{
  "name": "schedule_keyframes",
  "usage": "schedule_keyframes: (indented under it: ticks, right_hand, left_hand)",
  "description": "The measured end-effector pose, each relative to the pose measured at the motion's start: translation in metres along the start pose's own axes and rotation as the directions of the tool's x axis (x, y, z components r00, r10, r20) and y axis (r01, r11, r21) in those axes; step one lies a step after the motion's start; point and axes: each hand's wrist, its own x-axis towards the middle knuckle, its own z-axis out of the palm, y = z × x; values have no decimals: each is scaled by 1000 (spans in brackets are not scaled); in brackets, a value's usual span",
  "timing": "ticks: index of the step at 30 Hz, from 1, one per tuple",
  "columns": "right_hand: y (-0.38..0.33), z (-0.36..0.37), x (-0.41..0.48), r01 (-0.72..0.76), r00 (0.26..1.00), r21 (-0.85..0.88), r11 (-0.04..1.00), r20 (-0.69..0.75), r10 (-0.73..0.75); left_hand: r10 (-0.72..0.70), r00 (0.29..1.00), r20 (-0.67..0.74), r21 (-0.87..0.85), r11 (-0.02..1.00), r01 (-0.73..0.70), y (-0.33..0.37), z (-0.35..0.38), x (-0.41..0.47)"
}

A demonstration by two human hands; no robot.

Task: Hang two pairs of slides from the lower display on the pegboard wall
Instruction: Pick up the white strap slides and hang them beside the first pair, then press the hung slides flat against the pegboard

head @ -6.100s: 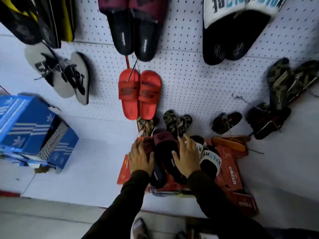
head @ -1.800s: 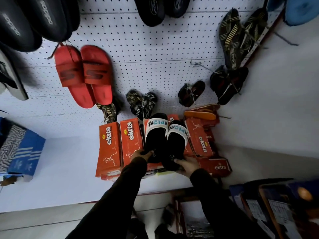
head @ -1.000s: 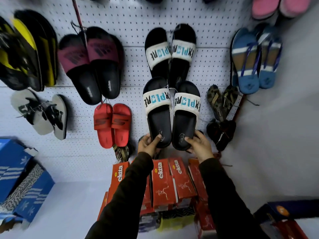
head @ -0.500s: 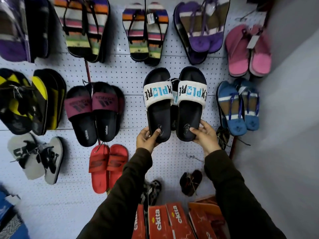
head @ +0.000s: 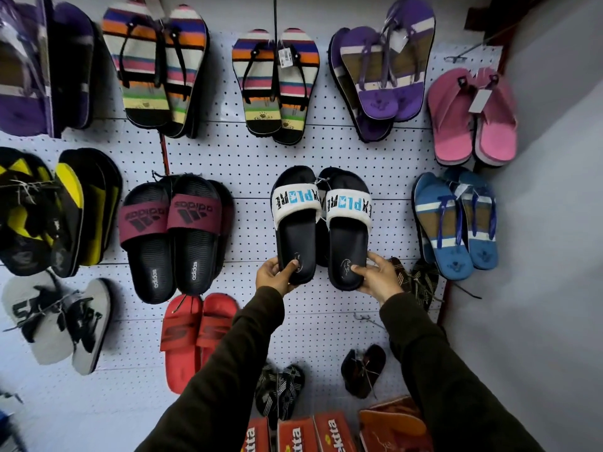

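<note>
hands hold the black slides with white "explore" straps (head: 321,223) by the heels against the pegboard wall (head: 248,164): left hand (head: 275,275) grips the left slide, right hand (head: 375,277) the right one. compared with half a second ago the pair sits a little lower in view, still between the maroon adidas slides (head: 173,236) and the blue flip-flops (head: 456,223).

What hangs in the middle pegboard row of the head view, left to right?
Yellow-and-black slides → maroon-strap black slides → white-strap black slides, heels held by left hand and right hand → blue flip-flops.
</note>
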Motion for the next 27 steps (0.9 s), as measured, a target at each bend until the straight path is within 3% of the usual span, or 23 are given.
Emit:
schedule_keyframes:
  ticks: [5,8,10,12,15,18,21,27]
  right_hand:
    - [15,8,6,39,999,-94,995,25,-37]
    - [14,12,7,245,966,-303,921,-4,-258]
    - [8,16,10,444,875,-411,796,5,-485]
    - [1,23,19,597,739,-549,585,92,-667]
    - [-8,34,36,666,621,-665,339,242,-745]
    - [-5,39,54,642,633,-713,283,283,-721]
    - [2,38,71,595,689,-750,289,291,-664]
    - [-3,35,84,574,725,-779,253,338,-600]
  left_hand:
    - [12,995,-99,113,994,-1,-20,-4,13]
    - [249,960,-126,320,926,-198,-18,0,13]
    - [532,845,-49,511,740,-437,-9,7,13]
    - [720,683,121,651,462,-602,4,15,17]
    - [727,567,388,755,102,-648,16,28,29]
    - [605,615,506,804,-74,-590,13,35,46]
    - [513,695,504,842,-113,-528,6,34,62]
    - [462,713,528,843,-185,-505,11,32,79]
